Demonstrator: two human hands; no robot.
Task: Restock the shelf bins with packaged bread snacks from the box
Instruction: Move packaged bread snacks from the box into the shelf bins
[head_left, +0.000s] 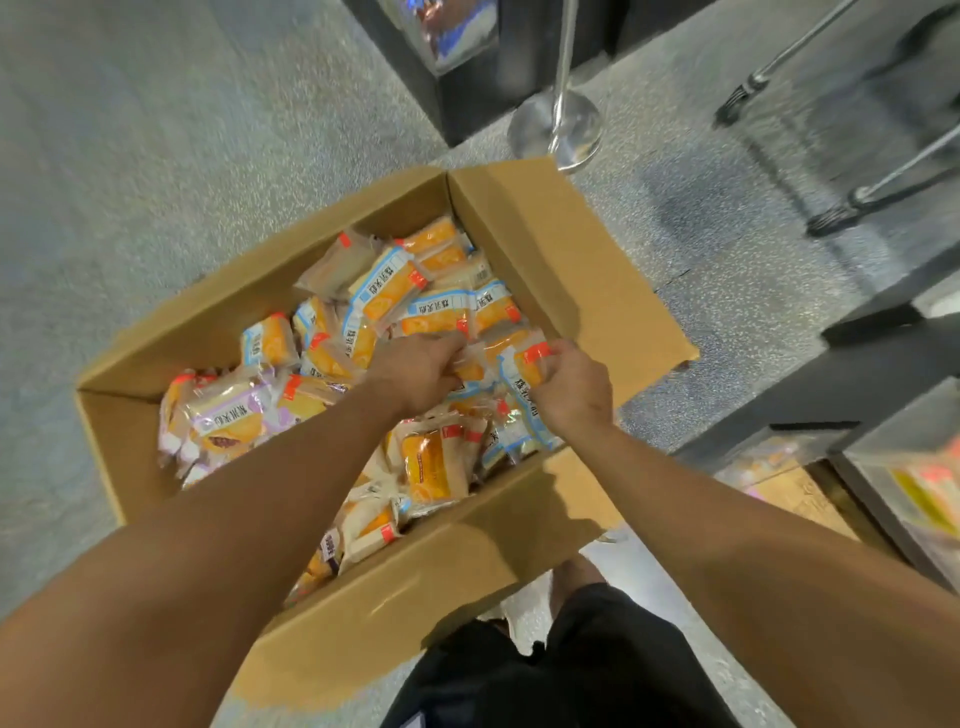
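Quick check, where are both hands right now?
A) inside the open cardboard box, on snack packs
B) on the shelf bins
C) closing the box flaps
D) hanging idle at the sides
A: the left hand and right hand both reach into the open cardboard box, each with fingers curled round a packaged bread snack.
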